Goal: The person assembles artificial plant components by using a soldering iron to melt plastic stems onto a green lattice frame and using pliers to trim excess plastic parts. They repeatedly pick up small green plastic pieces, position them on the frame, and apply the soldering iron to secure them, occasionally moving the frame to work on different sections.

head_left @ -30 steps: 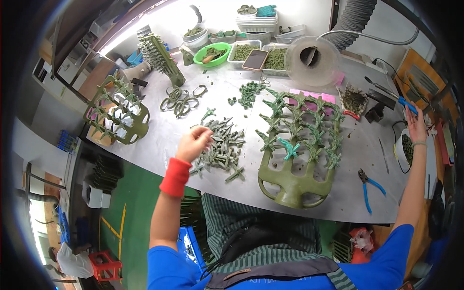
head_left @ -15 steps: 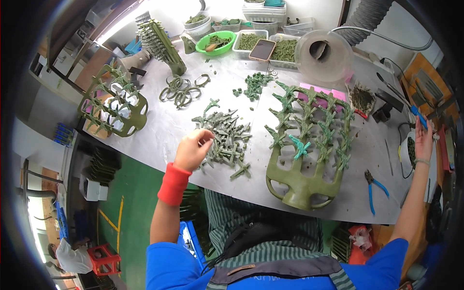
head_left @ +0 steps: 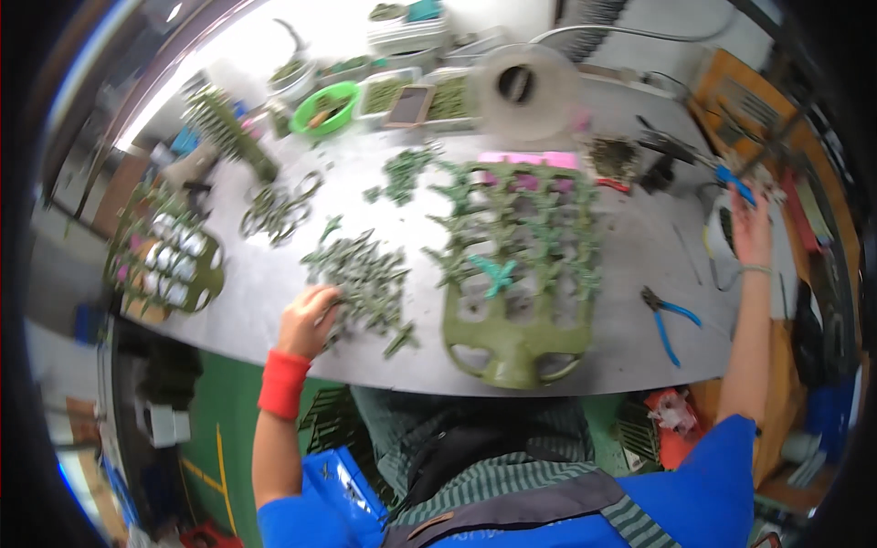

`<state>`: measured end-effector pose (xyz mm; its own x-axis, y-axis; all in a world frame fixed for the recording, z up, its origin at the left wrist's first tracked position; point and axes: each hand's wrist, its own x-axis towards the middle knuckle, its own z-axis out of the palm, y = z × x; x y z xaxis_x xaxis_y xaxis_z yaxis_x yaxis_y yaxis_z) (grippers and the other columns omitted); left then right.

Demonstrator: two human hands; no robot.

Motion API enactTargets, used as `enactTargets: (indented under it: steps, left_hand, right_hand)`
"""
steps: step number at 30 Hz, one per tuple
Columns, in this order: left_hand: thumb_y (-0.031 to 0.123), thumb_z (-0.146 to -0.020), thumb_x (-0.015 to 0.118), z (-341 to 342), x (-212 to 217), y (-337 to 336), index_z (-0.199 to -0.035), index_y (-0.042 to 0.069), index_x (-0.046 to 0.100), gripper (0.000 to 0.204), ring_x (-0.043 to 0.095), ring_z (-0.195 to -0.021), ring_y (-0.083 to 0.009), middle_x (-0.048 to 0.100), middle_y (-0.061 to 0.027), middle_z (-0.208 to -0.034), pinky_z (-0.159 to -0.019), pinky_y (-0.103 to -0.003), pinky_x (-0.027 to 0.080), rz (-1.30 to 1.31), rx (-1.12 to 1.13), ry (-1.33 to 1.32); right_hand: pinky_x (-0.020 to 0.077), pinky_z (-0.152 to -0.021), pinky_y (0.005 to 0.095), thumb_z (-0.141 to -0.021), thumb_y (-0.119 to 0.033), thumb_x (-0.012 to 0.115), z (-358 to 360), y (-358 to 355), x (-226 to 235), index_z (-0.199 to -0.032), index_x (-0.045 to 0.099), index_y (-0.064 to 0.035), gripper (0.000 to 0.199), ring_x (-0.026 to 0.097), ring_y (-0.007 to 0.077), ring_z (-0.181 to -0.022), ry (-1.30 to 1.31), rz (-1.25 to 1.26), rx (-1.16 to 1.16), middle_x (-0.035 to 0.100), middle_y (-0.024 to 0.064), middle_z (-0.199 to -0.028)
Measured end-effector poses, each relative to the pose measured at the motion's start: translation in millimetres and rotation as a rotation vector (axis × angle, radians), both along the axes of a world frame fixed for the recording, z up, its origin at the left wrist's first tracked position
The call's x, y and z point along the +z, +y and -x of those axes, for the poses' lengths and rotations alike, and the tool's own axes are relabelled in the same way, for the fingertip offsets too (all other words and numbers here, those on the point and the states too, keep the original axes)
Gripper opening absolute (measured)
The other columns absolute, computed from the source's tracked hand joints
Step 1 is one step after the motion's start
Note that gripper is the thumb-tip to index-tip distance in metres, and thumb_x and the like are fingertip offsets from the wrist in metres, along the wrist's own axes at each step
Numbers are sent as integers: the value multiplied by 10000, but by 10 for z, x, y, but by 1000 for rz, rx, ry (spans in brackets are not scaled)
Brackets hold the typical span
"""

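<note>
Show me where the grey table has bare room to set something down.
Bare table lies between the green tray and the blue-handled pliers. A smaller bare strip runs along the near left edge, between the round rack and the left hand. The far edge is crowded with bins and a green bowl; the pile of green parts fills the middle.

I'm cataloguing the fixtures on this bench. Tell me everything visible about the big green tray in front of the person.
The green tray looks like moulded olive plastic, flat on the grey table, with rows of cut-out openings and two larger holes at its near end. Small green star-shaped pieces cover its far rows; one teal piece lies mid-tray. Neither hand touches it.
</note>
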<state>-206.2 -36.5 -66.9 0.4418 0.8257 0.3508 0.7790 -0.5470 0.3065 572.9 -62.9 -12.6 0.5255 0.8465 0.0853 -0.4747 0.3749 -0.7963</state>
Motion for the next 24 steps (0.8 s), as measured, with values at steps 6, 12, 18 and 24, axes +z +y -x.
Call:
enactTargets:
  steps: [6,12,18,24]
  left_hand:
    - [21,-926,670,-88,182,119,-1022,-45,672,116,703,-882,-172,712,-101,-993,-787,-283,582,684,231,-918]
    - [16,-933,665,-450,492,301,-1121,-43,611,205,698,-881,-155,711,-112,-986,-800,-274,578,664,268,-901]
    - [-9,-922,660,-1451,849,353,-1115,-36,604,204,696,-920,-160,713,-110,-1008,-816,-279,573,509,-59,-653]
    - [25,-824,738,-2645,1044,558,-1015,26,719,192,664,-902,-244,688,-105,-962,-783,-332,550,114,-456,-162]
  right_hand:
    - [564,-950,313,-971,-126,634,387,-63,55,-1160,610,75,277,667,259,-1085,-117,-5,-116,657,173,-1151]
    - [563,-941,321,-977,-123,639,681,50,77,-1140,610,83,265,687,263,-1036,-235,-36,-186,656,166,-1152]
    - [540,-950,303,-1010,-152,595,892,44,103,-1175,629,81,288,674,202,-1024,-473,-40,-115,653,139,-1151]
    - [545,-945,304,-1012,-148,590,930,-240,182,-1156,640,73,268,681,205,-1009,-423,-10,-171,658,141,-1134]
